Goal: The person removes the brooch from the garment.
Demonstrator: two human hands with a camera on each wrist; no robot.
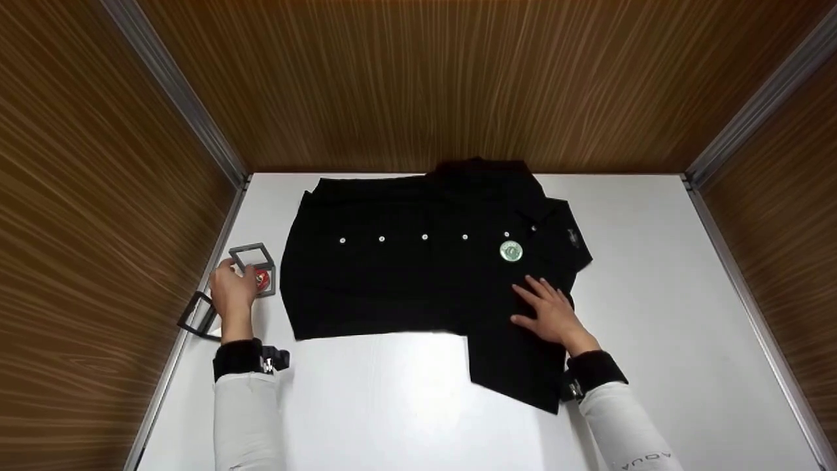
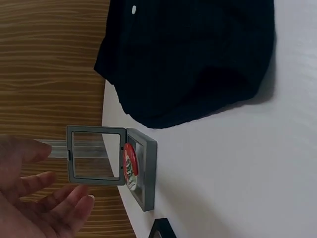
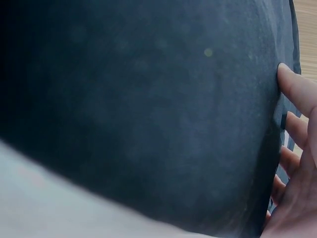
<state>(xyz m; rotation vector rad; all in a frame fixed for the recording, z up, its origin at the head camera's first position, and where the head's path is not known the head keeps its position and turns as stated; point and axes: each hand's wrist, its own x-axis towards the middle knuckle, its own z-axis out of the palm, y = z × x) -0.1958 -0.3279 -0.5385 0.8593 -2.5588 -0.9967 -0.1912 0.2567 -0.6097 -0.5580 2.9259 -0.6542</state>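
A black short-sleeved shirt (image 1: 392, 281) with white buttons lies spread out, its collar towards the right. My right hand (image 1: 549, 314) rests on it with fingers spread, just below a round green-and-white badge (image 1: 511, 251) on the chest. On the left, a small grey hinged case (image 2: 148, 171) stands open beside the hem, its clear-windowed lid (image 2: 96, 127) raised. Inside it sits a round red badge (image 2: 130, 166) with a green and white design. My left hand (image 1: 234, 288) is at the lid, fingers loosely bent and apart; in the left wrist view it grips nothing.
A second, black case (image 1: 197, 315) stands open left of my left hand, by the table's left edge. Wood-grain panels (image 1: 418, 85) wall in the white table (image 1: 392, 405) at the back and both sides.
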